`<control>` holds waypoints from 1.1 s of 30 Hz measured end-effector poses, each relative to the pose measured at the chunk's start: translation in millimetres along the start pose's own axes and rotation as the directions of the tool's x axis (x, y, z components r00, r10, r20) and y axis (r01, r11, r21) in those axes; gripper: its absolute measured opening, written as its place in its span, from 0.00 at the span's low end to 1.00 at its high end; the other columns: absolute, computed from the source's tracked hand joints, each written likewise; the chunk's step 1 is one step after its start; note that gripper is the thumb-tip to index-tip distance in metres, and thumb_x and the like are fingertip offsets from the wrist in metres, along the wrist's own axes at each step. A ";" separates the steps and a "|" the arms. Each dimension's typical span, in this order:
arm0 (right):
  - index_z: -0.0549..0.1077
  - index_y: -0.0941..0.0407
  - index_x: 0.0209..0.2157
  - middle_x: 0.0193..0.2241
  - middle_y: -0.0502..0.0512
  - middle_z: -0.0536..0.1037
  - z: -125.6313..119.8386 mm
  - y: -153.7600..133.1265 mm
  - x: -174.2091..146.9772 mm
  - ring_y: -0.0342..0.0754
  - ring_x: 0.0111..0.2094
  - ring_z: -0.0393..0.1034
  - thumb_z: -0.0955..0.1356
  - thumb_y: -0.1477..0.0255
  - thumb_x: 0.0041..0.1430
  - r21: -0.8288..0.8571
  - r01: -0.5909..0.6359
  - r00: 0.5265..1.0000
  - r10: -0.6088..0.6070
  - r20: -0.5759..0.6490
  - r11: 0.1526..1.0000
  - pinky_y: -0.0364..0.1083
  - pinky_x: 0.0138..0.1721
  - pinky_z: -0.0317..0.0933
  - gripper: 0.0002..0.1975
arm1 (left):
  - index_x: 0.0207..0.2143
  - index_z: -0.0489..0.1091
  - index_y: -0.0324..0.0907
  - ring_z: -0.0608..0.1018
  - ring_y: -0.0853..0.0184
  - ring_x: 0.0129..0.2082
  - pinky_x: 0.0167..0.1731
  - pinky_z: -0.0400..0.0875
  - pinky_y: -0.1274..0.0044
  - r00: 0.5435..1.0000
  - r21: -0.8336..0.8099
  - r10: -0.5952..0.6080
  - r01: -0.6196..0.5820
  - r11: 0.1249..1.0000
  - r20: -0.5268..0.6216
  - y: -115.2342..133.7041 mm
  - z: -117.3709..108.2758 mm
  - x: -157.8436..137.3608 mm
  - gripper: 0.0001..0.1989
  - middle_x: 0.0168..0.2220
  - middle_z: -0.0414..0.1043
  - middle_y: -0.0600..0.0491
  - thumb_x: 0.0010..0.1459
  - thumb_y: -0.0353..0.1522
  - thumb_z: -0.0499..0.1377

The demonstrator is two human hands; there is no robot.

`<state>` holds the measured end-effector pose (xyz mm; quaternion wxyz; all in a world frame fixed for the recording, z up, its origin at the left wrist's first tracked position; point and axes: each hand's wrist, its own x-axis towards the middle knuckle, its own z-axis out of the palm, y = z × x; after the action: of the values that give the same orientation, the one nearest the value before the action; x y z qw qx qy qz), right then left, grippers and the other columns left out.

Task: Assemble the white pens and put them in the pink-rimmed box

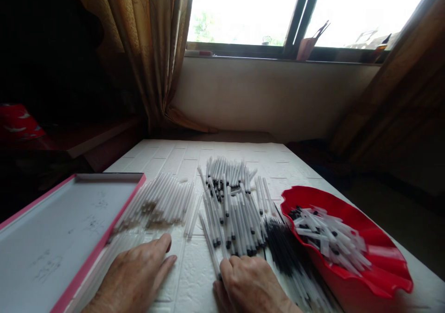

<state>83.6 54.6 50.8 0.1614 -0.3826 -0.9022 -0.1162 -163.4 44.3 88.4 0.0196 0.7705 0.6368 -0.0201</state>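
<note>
My right hand (248, 283) is closed at the near end of a pile of clear pens with black ends (239, 222). Its thumb and fingers pinch the near end of one pen (209, 245) lying slanted at the pile's left edge. My left hand (137, 273) hovers low over the left side of the table, thumb and forefinger apart, nothing visible between them. Beyond it lies a heap of clear empty pen barrels (167, 197). Thin black pen refills (283, 248) lie in a bundle to the right of my right hand.
A red wavy-edged dish (382, 252) holds clear pen caps (330, 239) and small black pieces at right. A pink-rimmed white tray (69, 201) stands at left. The white brick-patterned table (174, 155) reaches toward a wall, curtains (149, 39) and a window.
</note>
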 end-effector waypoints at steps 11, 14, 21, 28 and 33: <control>0.73 0.54 0.29 0.20 0.48 0.77 -66.8 47.6 -15.2 0.46 0.19 0.76 0.66 0.75 0.66 0.192 -0.117 0.980 0.144 -0.137 0.975 0.44 0.20 0.61 0.10 | 0.36 0.68 0.47 0.84 0.59 0.27 0.30 0.77 0.70 0.985 0.012 0.019 -0.017 1.000 -0.169 -5.6 3.0 -0.5 0.11 0.27 0.78 0.54 0.69 0.35 0.49; 0.76 0.53 0.36 0.26 0.49 0.80 -83.2 58.4 -17.7 0.44 0.24 0.77 0.64 0.70 0.70 0.461 -0.195 0.963 0.257 -0.077 0.866 0.40 0.27 0.67 0.09 | 0.38 0.68 0.47 0.84 0.63 0.24 0.26 0.78 0.75 0.876 0.002 0.182 -0.202 0.979 -0.447 1.2 -3.4 -2.1 0.14 0.27 0.79 0.55 0.74 0.40 0.46; 0.79 0.54 0.33 0.24 0.51 0.78 -43.0 55.1 -23.3 0.44 0.24 0.71 0.67 0.56 0.68 0.877 -0.402 0.867 0.418 0.273 0.263 0.39 0.24 0.65 0.17 | 0.51 0.65 0.46 0.87 0.67 0.36 0.36 0.79 0.82 0.685 -0.007 0.347 -0.458 0.889 -0.641 28.2 -5.5 -4.7 0.17 0.38 0.83 0.53 0.75 0.47 0.45; 0.82 0.55 0.36 0.26 0.55 0.81 -16.3 51.8 -34.7 0.46 0.27 0.72 0.71 0.47 0.61 0.897 -0.436 0.823 0.438 0.363 0.076 0.42 0.29 0.68 0.24 | 0.39 0.63 0.48 0.80 0.71 0.23 0.23 0.72 0.85 0.755 -0.196 0.332 -0.514 0.835 -0.565 25.0 18.0 6.8 0.10 0.26 0.73 0.60 0.76 0.39 0.49; 0.84 0.53 0.34 0.25 0.54 0.82 -25.3 48.2 -36.1 0.47 0.26 0.72 0.69 0.46 0.63 0.873 -0.434 0.820 0.500 0.279 0.224 0.42 0.29 0.68 0.25 | 0.43 0.67 0.50 0.81 0.72 0.27 0.29 0.74 0.86 0.740 -0.252 0.354 -0.570 0.782 -0.572 16.5 24.8 8.2 0.05 0.32 0.76 0.58 0.74 0.36 0.52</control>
<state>147.4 55.4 64.5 0.3972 -0.4769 -0.6497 0.4389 -145.8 47.8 63.3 0.0219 0.8630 0.3920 0.3181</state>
